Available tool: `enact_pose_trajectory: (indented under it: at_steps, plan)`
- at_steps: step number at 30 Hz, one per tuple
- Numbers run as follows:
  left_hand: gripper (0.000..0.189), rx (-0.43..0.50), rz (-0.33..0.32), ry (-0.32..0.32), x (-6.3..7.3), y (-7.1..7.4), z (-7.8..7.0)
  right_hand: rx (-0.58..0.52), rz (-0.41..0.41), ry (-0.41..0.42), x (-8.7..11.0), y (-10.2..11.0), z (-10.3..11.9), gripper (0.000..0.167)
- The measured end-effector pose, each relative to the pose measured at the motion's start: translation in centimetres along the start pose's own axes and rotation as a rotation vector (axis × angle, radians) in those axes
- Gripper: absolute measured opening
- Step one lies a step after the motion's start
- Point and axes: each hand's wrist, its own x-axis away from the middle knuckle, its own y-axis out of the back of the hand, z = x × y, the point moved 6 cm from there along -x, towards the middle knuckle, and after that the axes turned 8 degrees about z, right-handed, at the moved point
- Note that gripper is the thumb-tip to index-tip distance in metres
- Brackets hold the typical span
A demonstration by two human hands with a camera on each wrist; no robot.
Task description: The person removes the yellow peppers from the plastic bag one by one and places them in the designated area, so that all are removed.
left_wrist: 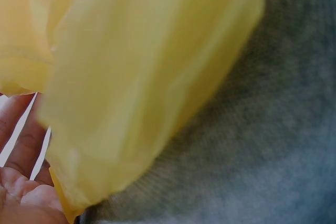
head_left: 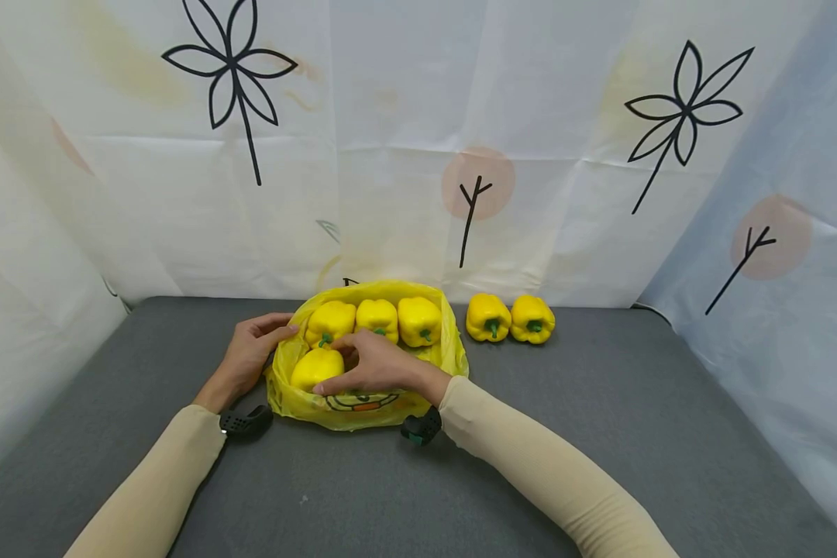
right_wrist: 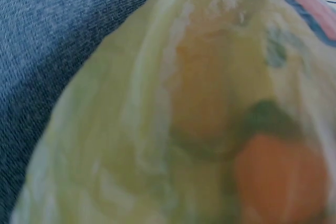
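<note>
A yellow plastic bag [head_left: 453, 353] lies on its base with its mouth spread wide, a printed picture on its near side. My left hand [head_left: 242, 358] holds the bag's left rim; in the left wrist view, fingers [left_wrist: 23, 150] show beside the hanging plastic [left_wrist: 131, 87]. Inside the bag, my right hand [head_left: 377, 364] grips a yellow bell pepper [head_left: 312, 367] at the front left, thumb on its near side. Behind it sit three more yellow bell peppers [head_left: 419, 320] in a row. The right wrist view is filled by the bag's printed side [right_wrist: 105, 129], and the right hand's grip is hidden there.
Two yellow bell peppers [head_left: 488, 316] stand side by side on the grey table [head_left: 600, 434], just right of the bag. White printed curtains [head_left: 404, 209] hang along the table's back and sides.
</note>
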Motion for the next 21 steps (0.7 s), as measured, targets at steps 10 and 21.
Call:
enact_pose_trajectory:
  at_steps: [10, 21]
  plan:
    - [0.041, 0.002, -0.003, -0.006, -0.04, 0.00, 0.04, -0.048, -0.004, -0.042, 0.46, -0.19, -0.42, 0.079]
    - [0.037, 0.022, -0.005, -0.002, -0.02, 0.06, 0.13, -0.069, -0.047, 0.041, 0.83, 0.42, 0.17, 0.087]
